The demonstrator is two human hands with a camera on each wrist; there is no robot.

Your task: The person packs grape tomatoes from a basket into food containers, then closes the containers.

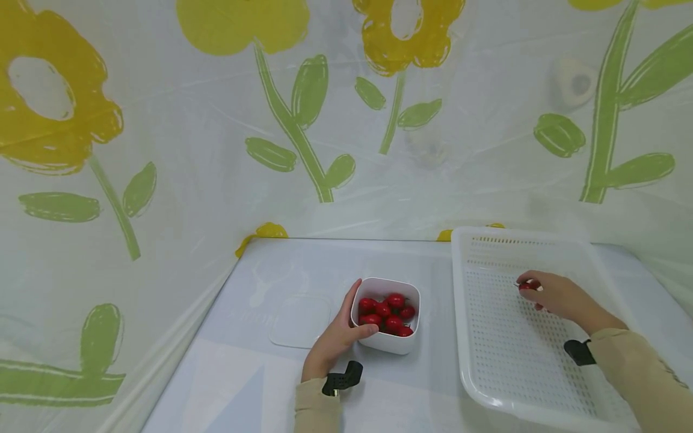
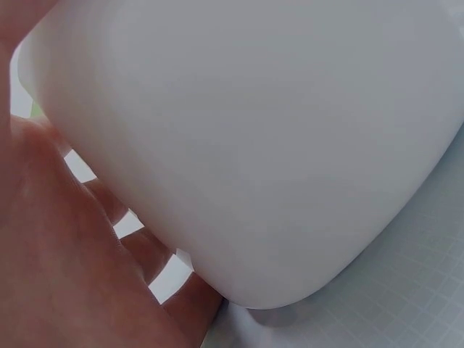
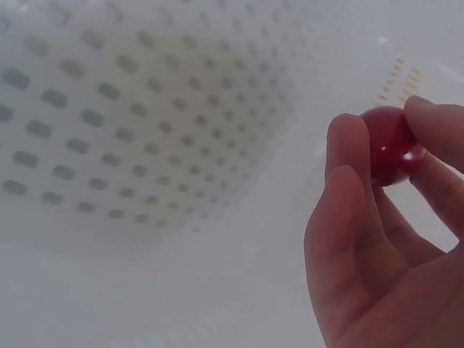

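Observation:
My left hand (image 1: 338,337) holds a small white square box (image 1: 387,344), its thumb over the near rim and its fingers along the left side. Several red cherry tomatoes (image 1: 383,309) lie inside the box. In the left wrist view the smooth wall of the box (image 2: 246,145) fills most of the picture, with the fingers curving along its edge. Over the white perforated basket (image 1: 487,361), my right hand (image 1: 560,297) pinches a single cherry tomato (image 3: 391,145) between thumb and fingertips. A bit of green stem shows on this tomato in the head view.
A flat, pale translucent lid (image 1: 300,322) lies on the white table (image 1: 246,337) left of the box. The basket's raised rim (image 1: 460,337) stands to the right of the box. A flower-printed curtain (image 1: 206,144) hangs behind the table and along its sides.

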